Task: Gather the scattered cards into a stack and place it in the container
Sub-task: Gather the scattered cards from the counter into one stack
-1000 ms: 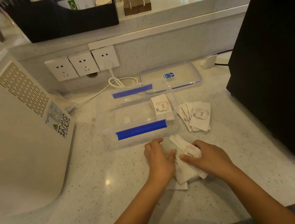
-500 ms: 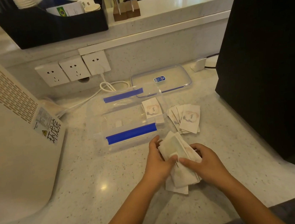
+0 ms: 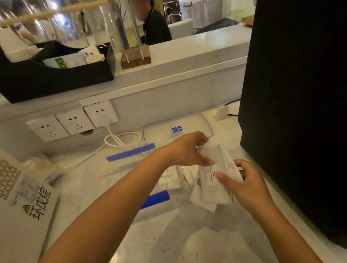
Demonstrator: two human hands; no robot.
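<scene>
A loose bundle of white cards sits fanned between both hands, just right of the clear container with blue clips. My left hand reaches across the container and pinches the bundle's upper edge. My right hand grips the bundle from the right, thumb on its face. One card lies inside the container, partly behind my left forearm. The second card pile that lay right of the container is hidden under the hands.
The container's clear lid lies behind it. A tall black appliance stands close on the right, a white machine on the left. A white cable runs from the wall sockets. Another person sits beyond the counter.
Both hands have carried the card bundle from the counter in front of the container up and to the right, over where the second pile lay. The camera has tilted upward.
</scene>
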